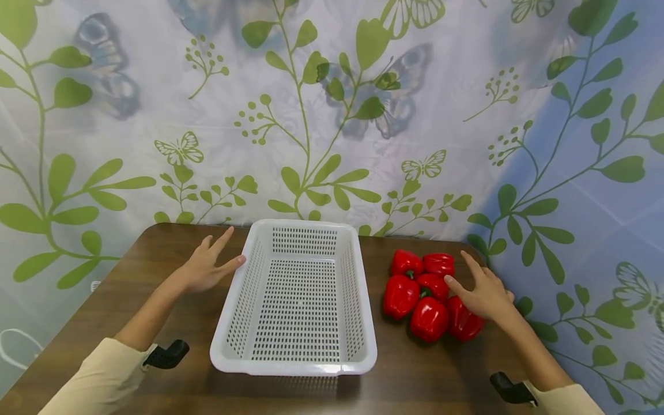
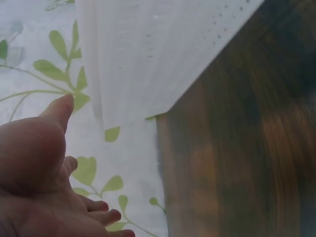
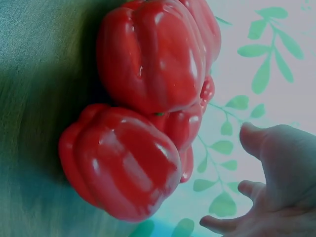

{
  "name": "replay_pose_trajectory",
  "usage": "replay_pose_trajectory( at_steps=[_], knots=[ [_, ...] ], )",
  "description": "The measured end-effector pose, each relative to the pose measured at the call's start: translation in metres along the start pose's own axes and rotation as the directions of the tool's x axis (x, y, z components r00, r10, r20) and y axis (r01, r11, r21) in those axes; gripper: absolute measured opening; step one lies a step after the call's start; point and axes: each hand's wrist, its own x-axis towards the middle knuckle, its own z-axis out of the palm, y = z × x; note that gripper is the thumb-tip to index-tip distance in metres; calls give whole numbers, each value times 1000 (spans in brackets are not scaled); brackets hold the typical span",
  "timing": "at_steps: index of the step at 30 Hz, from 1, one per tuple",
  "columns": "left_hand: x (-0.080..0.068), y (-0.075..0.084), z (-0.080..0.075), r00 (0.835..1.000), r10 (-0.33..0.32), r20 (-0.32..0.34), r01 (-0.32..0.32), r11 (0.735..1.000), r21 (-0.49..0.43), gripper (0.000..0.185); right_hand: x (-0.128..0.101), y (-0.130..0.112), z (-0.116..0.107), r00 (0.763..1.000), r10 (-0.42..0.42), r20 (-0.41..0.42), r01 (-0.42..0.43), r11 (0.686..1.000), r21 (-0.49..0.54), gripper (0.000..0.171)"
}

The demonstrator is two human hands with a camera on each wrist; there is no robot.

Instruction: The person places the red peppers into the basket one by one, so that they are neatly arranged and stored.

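Observation:
A white perforated basket (image 1: pixel 297 351) stands empty in the middle of the brown table (image 1: pixel 129 276). My left hand (image 1: pixel 210 266) is open at the basket's left rim, thumb tip touching it; the left wrist view shows the palm (image 2: pixel 34 168) beside the basket's white wall (image 2: pixel 148 54). Several red bell peppers (image 1: pixel 427 294) lie clustered right of the basket. My right hand (image 1: pixel 479 291) hovers open over the rightmost peppers, fingers spread. In the right wrist view the peppers (image 3: pixel 148 64) fill the frame and the open fingers (image 3: pixel 276 158) are apart from them.
A leaf-and-butterfly patterned cloth (image 1: pixel 332 115) hangs behind and around the table. Black wrist mounts (image 1: pixel 167 354) sit on both forearms. Bare wood lies in front of the basket and to the left of it.

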Motion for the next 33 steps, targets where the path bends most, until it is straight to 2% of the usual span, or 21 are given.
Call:
replay_pose_trajectory(
  at_steps=[2, 6, 10, 12, 16, 23, 30, 33],
  knots=[
    [-1, 1, 0, 1000, 10, 23, -8, 998, -65, 88, 0, 3, -2, 1000, -26, 4, 26, 1000, 14, 90],
    [-1, -1, 2, 997, -14, 82, 30, 981, -192, 89, 0, 11, -6, 998, -57, 30, 55, 997, 50, 90],
    [-1, -4, 3, 990, -16, 140, 62, 944, -326, 89, 1, 18, -10, 996, -33, 83, 27, 997, 70, 92],
    [-2, -5, 3, 986, -4, 169, 72, 916, -394, 89, 1, 22, -10, 994, -24, 106, 15, 996, 83, 93],
    [-3, -8, 4, 977, 25, 213, 82, 873, -481, 89, 2, 28, -10, 988, -10, 154, -9, 993, 121, 95],
    [-6, -13, 11, 974, 39, 221, 99, 810, -578, 87, -1, 37, -10, 977, -16, 211, -24, 982, 186, 94],
    [-7, -19, 20, 970, 69, 232, 109, 731, -673, 82, -3, 43, -8, 959, -11, 284, -61, 968, 243, 93],
    [-7, -21, 24, 973, 76, 217, 98, 717, -690, 81, -3, 46, -6, 950, -6, 312, -90, 953, 290, 92]
  ],
)
